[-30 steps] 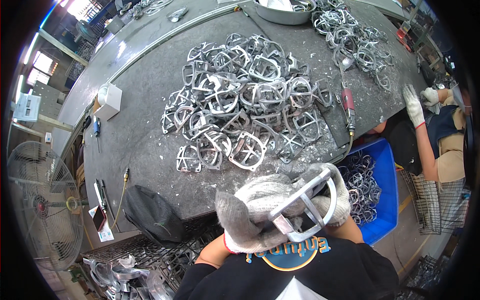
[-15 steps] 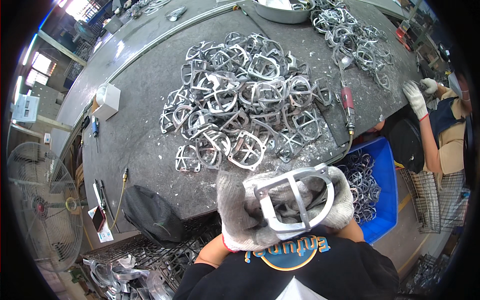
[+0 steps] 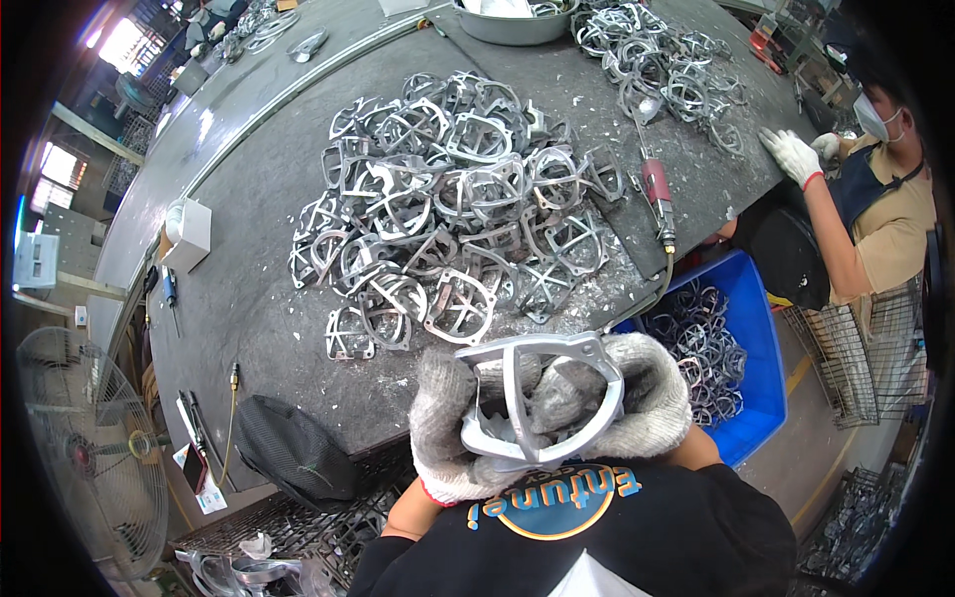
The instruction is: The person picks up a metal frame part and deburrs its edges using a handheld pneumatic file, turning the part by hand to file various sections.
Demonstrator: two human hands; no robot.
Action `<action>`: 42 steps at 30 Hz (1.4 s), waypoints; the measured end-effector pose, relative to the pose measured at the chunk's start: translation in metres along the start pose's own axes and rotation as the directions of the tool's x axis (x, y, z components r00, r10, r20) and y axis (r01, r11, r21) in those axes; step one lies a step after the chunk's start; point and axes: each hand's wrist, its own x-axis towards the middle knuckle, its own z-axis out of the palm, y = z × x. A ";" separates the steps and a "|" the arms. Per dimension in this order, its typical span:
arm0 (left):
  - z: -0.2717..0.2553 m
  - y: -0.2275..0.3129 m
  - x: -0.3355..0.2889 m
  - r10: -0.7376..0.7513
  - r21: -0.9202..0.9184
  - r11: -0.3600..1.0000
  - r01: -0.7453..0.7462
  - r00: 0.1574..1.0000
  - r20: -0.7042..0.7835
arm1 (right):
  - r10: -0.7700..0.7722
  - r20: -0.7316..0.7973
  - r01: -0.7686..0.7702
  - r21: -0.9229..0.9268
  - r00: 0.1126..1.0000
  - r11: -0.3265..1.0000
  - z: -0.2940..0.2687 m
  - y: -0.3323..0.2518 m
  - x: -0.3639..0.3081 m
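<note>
Head view: both gloved hands gripped one cast metal frame close to the chest.

Left hand (image 3: 448,438) at seven o'clock and right hand (image 3: 647,398) at four o'clock were closed around a grey cast metal frame (image 3: 542,398), held just below the worktable (image 3: 249,219) edge. A large heap of similar frames (image 3: 448,199) lay untouched at twelve o'clock; a blue bin (image 3: 746,328) at three o'clock held some pieces, so most work seemed left. A pneumatic tool (image 3: 657,194) rested beside the heap.

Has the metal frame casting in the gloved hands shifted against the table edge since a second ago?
Yes. The metal frame casting has moved to the person's left along the table edge, away from the blue bin, and turned in both hands.
</note>
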 end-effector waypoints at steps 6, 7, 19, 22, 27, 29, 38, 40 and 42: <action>0.008 -0.004 -0.001 -0.051 -0.054 0.997 0.046 0.994 -0.095 | -0.146 0.048 0.142 0.078 0.988 0.987 0.001 -0.004 0.000; 0.011 -0.005 -0.001 -0.115 -0.135 0.986 0.095 0.983 -0.146 | -0.101 0.066 0.095 0.089 0.993 0.991 0.002 -0.007 0.003; 0.015 -0.026 -0.001 0.108 -0.090 0.987 -0.135 0.960 -0.257 | -0.120 0.086 0.123 -0.024 0.989 0.992 0.009 -0.010 0.004; 0.019 -0.017 -0.002 -0.105 -0.310 0.951 0.013 0.954 -0.282 | -0.165 0.074 0.167 -0.018 0.983 0.986 0.010 -0.006 0.004; 0.023 -0.006 -0.003 -0.179 -0.366 0.930 0.024 0.900 -0.397 | -0.155 0.056 0.150 0.090 0.986 0.985 0.014 -0.005 0.003; 0.023 -0.005 -0.002 -0.202 -0.357 0.932 0.059 0.904 -0.378 | -0.187 0.038 0.183 0.089 0.982 0.979 0.014 -0.003 0.002; 0.024 0.005 0.002 -0.305 -0.439 0.890 0.123 0.876 -0.374 | -0.161 0.007 0.161 -0.005 0.987 0.987 0.012 -0.004 -0.004; 0.022 0.004 0.000 -0.330 -0.442 0.884 0.151 0.872 -0.362 | -0.091 0.044 0.084 0.143 0.995 0.986 0.013 -0.005 -0.002; 0.020 -0.005 -0.006 -0.272 -0.332 0.932 0.147 0.889 -0.368 | -0.001 0.055 -0.008 0.160 0.998 0.987 0.014 -0.011 0.002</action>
